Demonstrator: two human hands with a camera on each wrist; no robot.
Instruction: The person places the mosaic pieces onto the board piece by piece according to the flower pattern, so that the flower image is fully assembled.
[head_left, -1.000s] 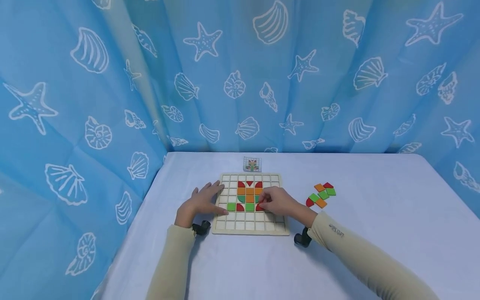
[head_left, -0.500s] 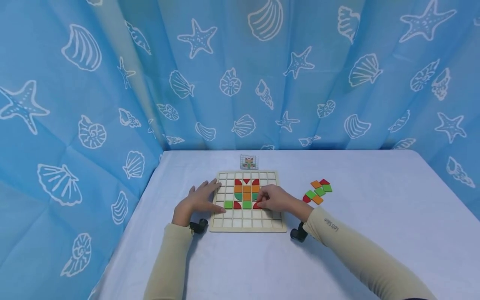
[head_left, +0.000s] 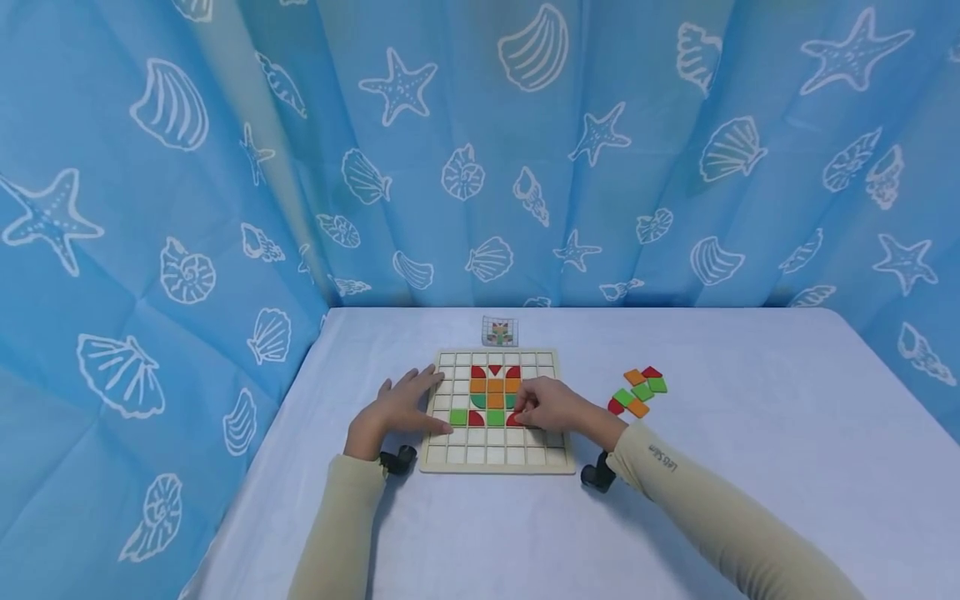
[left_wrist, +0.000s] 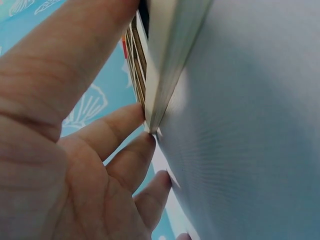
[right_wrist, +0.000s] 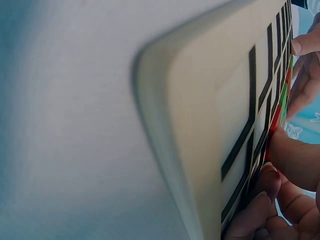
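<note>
A wooden grid board lies on the table with coloured tiles forming a pattern in its cells. My right hand is at the board's right half, thumb and fingertips on a red quarter-circle tile in the row with the green square tiles. In the right wrist view the thumb lies against the red tile, with the other fingers curled beneath. My left hand rests along the board's left edge, fingers spread; the left wrist view shows fingertips at the board's side.
Right of the board lies a loose group of red, orange and green tiles. Behind the board sits a small pattern card. A blue shell-print curtain hangs behind and to the left of the white-covered table.
The head view shifts slightly. Both hands keep nearly the same places on the board, the right one still at the red tile.
</note>
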